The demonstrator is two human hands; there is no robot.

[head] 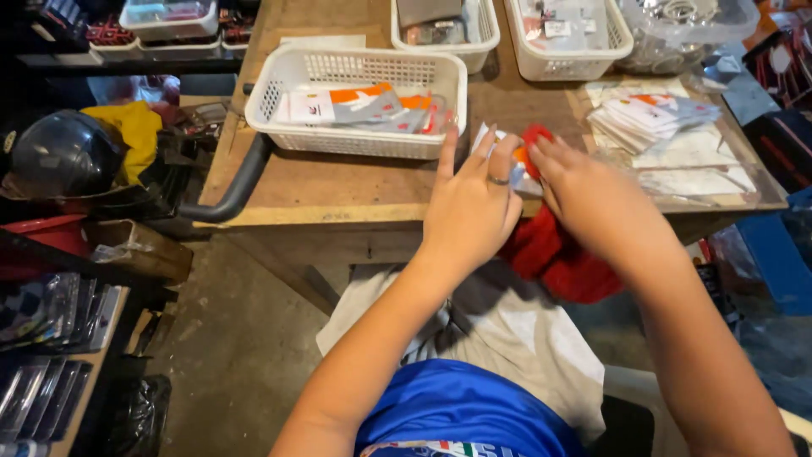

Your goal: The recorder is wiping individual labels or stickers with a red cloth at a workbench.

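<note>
4 white baskets (355,68), 1 helmet (63,152), 1 red cloth (562,258), 1 card stack (647,118), 2 hands: left (469,207), right (592,199).

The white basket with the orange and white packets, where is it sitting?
The white basket sits on the wooden table, left of centre, just beyond the left hand.

White basket (279,85) w/ packets on wooden table (338,182); card stack (647,118) at right; dark helmet (63,152) at left.
</note>
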